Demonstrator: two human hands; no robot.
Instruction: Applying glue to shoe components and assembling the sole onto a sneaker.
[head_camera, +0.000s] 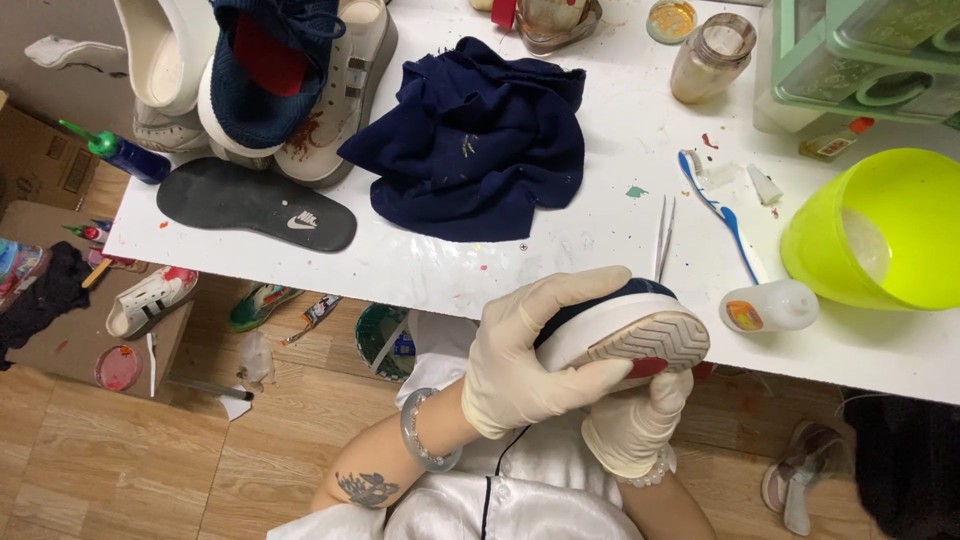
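Both my hands wear cream latex gloves and hold a navy sneaker (640, 325) with a thick white sole, turned so its tan and red tread faces right. My left hand (530, 355) wraps over the heel and side of the shoe. My right hand (640, 425) grips it from underneath, mostly hidden by the shoe. The shoe is held just in front of the near edge of the white table (600, 210).
On the table lie a crumpled navy cloth (475, 140), a black insole (255, 205), several stacked sneakers (270, 80), tweezers (664, 235), a blue-and-white toothbrush (720, 215), a small white bottle (770, 307), a lime-green bowl (885, 230) and jars. Shoes and clutter litter the wooden floor.
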